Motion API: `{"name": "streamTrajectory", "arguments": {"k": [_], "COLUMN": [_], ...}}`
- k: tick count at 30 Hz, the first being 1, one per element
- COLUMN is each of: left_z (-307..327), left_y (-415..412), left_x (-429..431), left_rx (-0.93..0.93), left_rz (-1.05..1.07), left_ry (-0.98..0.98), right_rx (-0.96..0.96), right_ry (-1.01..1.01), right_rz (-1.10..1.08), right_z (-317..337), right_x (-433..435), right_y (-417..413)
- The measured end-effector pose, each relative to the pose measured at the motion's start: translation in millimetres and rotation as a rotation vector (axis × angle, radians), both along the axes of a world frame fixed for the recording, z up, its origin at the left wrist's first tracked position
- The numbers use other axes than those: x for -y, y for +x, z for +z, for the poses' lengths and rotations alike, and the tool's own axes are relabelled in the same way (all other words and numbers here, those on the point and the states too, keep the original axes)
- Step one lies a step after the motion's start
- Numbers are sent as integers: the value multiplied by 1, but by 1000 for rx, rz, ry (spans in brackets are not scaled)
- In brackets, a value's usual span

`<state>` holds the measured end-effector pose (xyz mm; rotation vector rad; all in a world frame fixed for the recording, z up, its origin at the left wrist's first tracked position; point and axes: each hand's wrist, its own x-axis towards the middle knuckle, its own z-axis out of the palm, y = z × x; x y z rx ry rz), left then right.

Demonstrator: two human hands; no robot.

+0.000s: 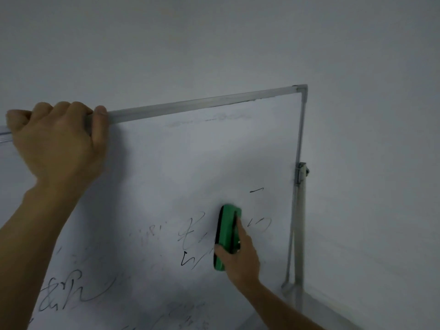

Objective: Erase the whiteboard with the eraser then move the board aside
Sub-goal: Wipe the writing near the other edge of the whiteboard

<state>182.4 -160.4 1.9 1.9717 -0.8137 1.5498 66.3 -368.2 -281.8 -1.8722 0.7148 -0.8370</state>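
I see the right hand [238,256] clamped on the eraser [229,226]: thumb on its lower left side, fingers along the right side, one finger stretched up its back. The eraser is green with a dark felt strip on its left edge. It stands nearly upright and is pressed flat to the whiteboard [190,158], in the lower right part of the writing surface.

The left hand [54,144] is closed over the top rail [190,104] of the board near its left end, fingers curled behind the rail and thumb on the front.

Board condition: the upper half is mostly wiped, with a grey smear [209,119] under the top rail. A short black stroke [256,190] sits above and to the right of the eraser. Black marks [188,258] sit just left of its lower end, and fainter, half-rubbed writing lies between. More scrawl [64,291] lies at the lower left.

The frame is grey metal. A bracket [301,172] on the right edge joins it to a stand post [299,234]. Behind the board is a plain pale wall [238,44], dimly lit.
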Motion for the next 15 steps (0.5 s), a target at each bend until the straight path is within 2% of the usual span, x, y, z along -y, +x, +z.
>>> {"name": "streamTrajectory", "arguments": {"k": [2, 5, 7, 9, 12, 14, 15], "left_z": [2, 2, 0, -2, -2, -2, 0], "left_y": [-1, -2, -1, -4, -1, 7, 11], "left_x": [0, 5, 8, 11, 16, 16, 15], "left_rx": [-35, -44, -51, -33, -58, -100, -104], "left_rz": [-43, -40, -29, 22, 96, 80, 94], "left_ry": [-3, 6, 10, 9, -31, 7, 2], "right_rx": [61, 172, 154, 127, 12, -39, -25], "right_ry": [55, 416, 460, 309, -17, -160, -177], "right_rz": [-60, -227, -265, -249, -49, 43, 21], "right_z": [8, 32, 37, 31, 8, -7, -8], "right_x": [45, 127, 136, 100, 17, 2, 12], "right_y": [3, 7, 12, 15, 4, -3, -3]}}
